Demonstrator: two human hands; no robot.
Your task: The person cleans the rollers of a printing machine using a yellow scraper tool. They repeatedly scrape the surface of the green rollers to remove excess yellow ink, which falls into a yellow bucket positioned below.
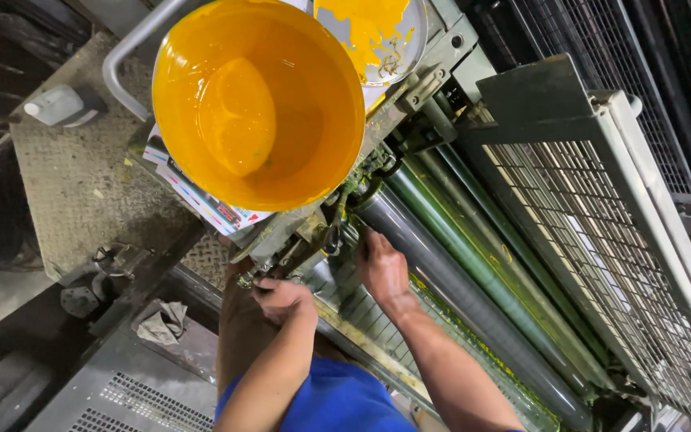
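Note:
I look down on a printing machine with long dark and green rollers [473, 296] running diagonally. My right hand [381, 268] rests on the near end of the grey roller, fingers closed against the machine frame. My left hand [281, 298] grips a small metal part [248, 279] at the machine's lower edge; what it is stays unclear. Just above both hands sits a large bucket [257, 104] coated in thick orange-yellow ink, standing on printed paper sheets [201, 200].
A raised wire-mesh guard [601, 232] stands open at the right. A lid smeared with yellow ink [377, 36] lies behind the bucket. A white bottle [53, 106] sits on the tread-plate step, and a crumpled rag [161, 322] lies below on a grey cabinet.

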